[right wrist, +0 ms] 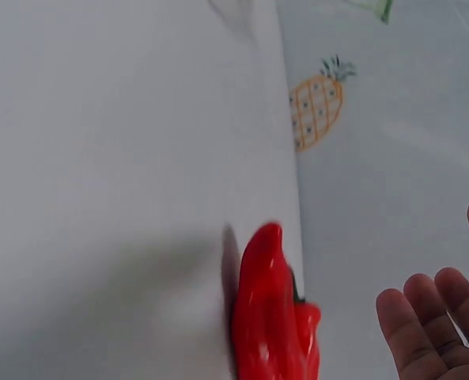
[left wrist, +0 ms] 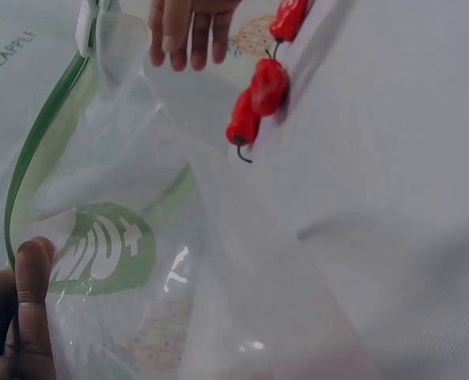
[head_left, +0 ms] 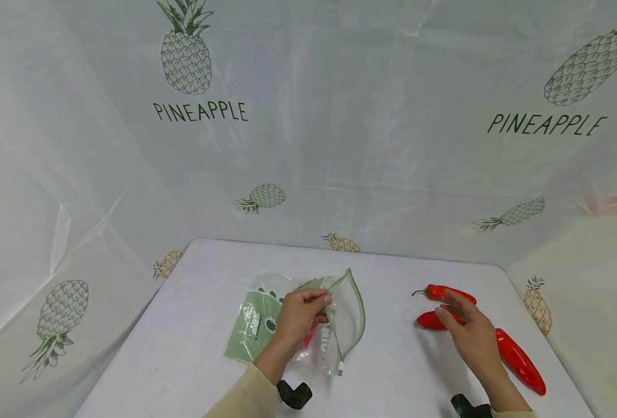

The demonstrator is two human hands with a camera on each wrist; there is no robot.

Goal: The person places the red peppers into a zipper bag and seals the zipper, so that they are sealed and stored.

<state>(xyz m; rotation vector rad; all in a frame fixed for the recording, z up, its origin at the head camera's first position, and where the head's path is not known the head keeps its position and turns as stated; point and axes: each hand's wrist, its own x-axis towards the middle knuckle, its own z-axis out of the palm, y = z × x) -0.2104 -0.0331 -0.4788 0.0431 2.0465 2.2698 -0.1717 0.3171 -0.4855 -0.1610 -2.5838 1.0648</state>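
Observation:
A clear zip bag (head_left: 351, 342) with a green zip edge stands with its mouth spread toward the right. My left hand (head_left: 296, 318) pinches the bag's rim between thumb and fingers. Red shows through the plastic beneath that hand. In the left wrist view, a green printed label (left wrist: 107, 245) marks the bag's side. My right hand (head_left: 470, 337) hovers with nothing in it, fingers loosely bent, above the red peppers. One pepper with a stem (head_left: 451, 292) lies farthest back, another pepper (head_left: 429, 321) sits in front, partly hidden by the fingers, and a long pepper (head_left: 519, 361) lies right of the wrist.
A flat green packet (head_left: 242, 334) with a printed face lies left of the zip bag, partly behind my left hand. The white table (head_left: 172, 354) ends at a back edge against a pineapple-printed sheet (head_left: 339, 145), which also hangs at both sides.

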